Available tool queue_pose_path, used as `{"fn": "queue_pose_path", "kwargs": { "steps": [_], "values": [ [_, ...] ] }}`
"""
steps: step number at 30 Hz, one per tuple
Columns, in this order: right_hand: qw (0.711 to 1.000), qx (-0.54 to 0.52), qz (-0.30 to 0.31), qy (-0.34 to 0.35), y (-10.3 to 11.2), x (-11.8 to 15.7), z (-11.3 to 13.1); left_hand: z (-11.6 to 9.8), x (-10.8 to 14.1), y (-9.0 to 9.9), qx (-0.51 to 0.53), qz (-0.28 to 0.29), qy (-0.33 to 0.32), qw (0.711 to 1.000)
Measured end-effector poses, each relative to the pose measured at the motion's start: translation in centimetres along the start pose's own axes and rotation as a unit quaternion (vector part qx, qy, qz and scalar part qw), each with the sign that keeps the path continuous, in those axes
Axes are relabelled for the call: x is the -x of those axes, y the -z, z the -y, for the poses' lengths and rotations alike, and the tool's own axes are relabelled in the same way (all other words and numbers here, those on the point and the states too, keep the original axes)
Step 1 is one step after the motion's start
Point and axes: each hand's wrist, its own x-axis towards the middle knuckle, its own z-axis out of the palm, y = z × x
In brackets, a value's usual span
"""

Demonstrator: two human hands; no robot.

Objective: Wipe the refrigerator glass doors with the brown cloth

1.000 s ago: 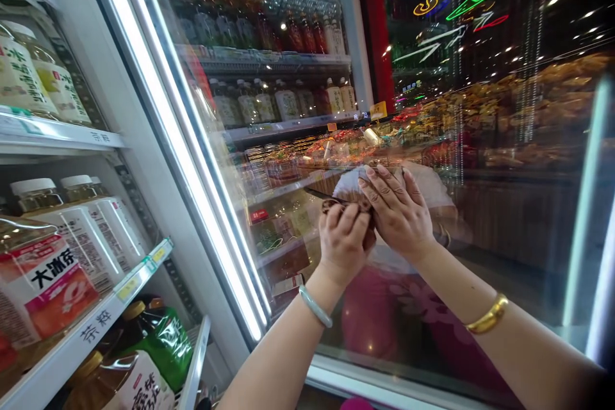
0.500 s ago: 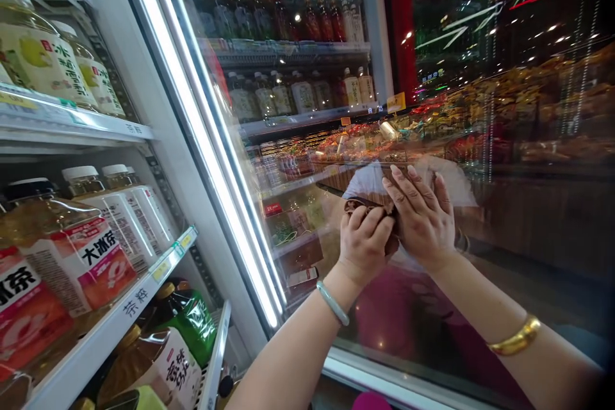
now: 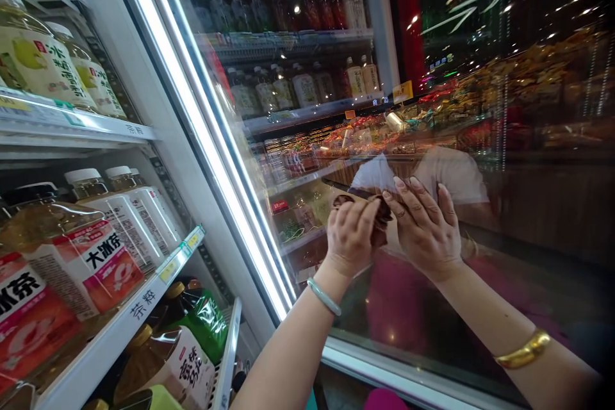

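Note:
My left hand (image 3: 352, 234), with a pale green bangle at the wrist, has its fingers curled round a crumpled dark brown cloth (image 3: 383, 213) against the glass door (image 3: 413, 307). Just right of it, my right hand (image 3: 427, 224) lies flat on the same glass, fingers stretched and slightly spread, palm toward the pane. A gold bangle (image 3: 523, 350) circles the right forearm. Part of the cloth sticks out between the two hands; the rest is hidden under the left fingers. The glass mirrors bottles, neon shapes and a person.
At the left, an open cooler holds bottles with red labels (image 3: 103, 262) on a shelf edged with a white rail (image 3: 144, 304). Bottles with pale labels (image 3: 43, 64) stand above. A bright light strip (image 3: 206, 122) runs diagonally beside the glass door.
My left hand has shifted slightly left with the cloth, widening the gap to my right hand, and more cloth shows. My right hand remains flat on the glass. The view has shifted a little.

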Motion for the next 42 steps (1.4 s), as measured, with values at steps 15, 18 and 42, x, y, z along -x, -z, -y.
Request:
{"fn": "queue_pose_path", "kwargs": {
  "steps": [15,18,42],
  "values": [
    [1.000,0.008,-0.007,-0.005,-0.2,-0.1,0.0,1.5,0.9,0.8,-0.027,-0.007,0.067,0.997],
    [1.000,0.016,-0.008,-0.004,-0.3,-0.1,-0.1,1.4,0.0,0.4,-0.037,-0.074,0.194,0.978],
    [0.995,-0.059,0.054,0.065,-1.8,-1.0,3.2,1.3,4.3,0.2,-0.006,-0.019,0.047,0.999]
  ]
}}
